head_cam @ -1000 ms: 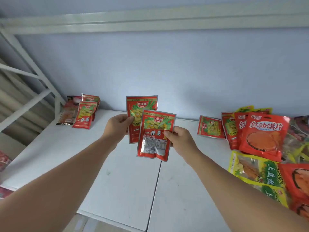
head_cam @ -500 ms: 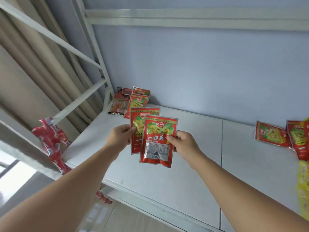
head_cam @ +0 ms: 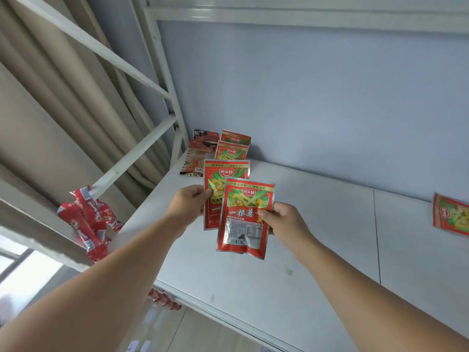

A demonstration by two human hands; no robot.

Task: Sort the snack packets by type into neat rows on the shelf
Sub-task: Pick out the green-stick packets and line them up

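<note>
Each hand pinched one matching red packet, left hand (head_cam: 189, 208) and right hand (head_cam: 284, 221), pending placement beside the corner row (head_cam: 232, 148).

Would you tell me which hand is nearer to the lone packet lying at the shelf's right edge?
Right. The right hand is left of the lone packet, well apart; the left hand is farther left.

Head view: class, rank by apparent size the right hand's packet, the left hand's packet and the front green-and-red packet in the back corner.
1. Right-hand packet, nearest.
2. Left-hand packet, partly covered.
3. Back-corner packet, farthest.
Same type, so distance may explain it.
</note>
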